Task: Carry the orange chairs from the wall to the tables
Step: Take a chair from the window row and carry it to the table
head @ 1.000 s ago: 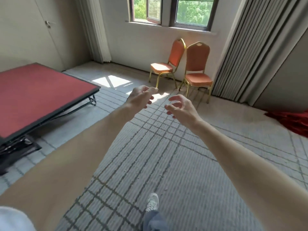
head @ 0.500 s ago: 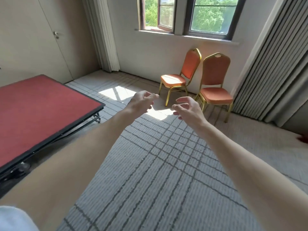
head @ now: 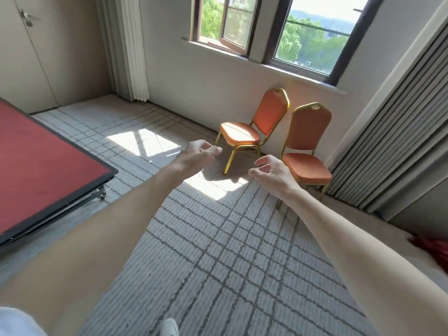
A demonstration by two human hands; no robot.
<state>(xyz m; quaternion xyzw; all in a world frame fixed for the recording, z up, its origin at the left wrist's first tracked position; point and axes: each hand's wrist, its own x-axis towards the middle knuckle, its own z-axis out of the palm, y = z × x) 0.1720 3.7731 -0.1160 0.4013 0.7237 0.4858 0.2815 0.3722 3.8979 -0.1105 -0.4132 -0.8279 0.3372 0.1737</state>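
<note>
Grey carpet (head: 218,251) crossed with dark grid lines runs under both of my outstretched bare arms. My left hand (head: 194,157) hangs in the air with its fingers loosely curled and the thumb pointing forward, holding nothing. My right hand (head: 274,174) is just beside it at about the same height, with its fingers (head: 263,161) bent and spread apart like a claw, and it is empty too.

Past my fingertips the two orange chairs stand side by side on the carpet against the wall under the window (head: 303,37), both on gold metal legs. The left chair (head: 242,134) is turned sideways, so its seat points left and catches the sun. The right chair (head: 309,127) faces me, and my right hand overlaps the front corner of its seat in the view. Neither hand grips a chair.

A bright patch of sunlight (head: 143,141) lies on the carpet ahead of my left hand. Grey pleated curtains (head: 400,132) hang just to the right of the chairs, and a pale curtain (head: 128,49) hangs in the far corner near a door (head: 29,57). A red-topped table (head: 41,166) with a black edge and a folding frame stands well to my left. Some red cloth (head: 434,248) lies at the right edge, and the toe of my white shoe (head: 169,328) shows at the bottom.
</note>
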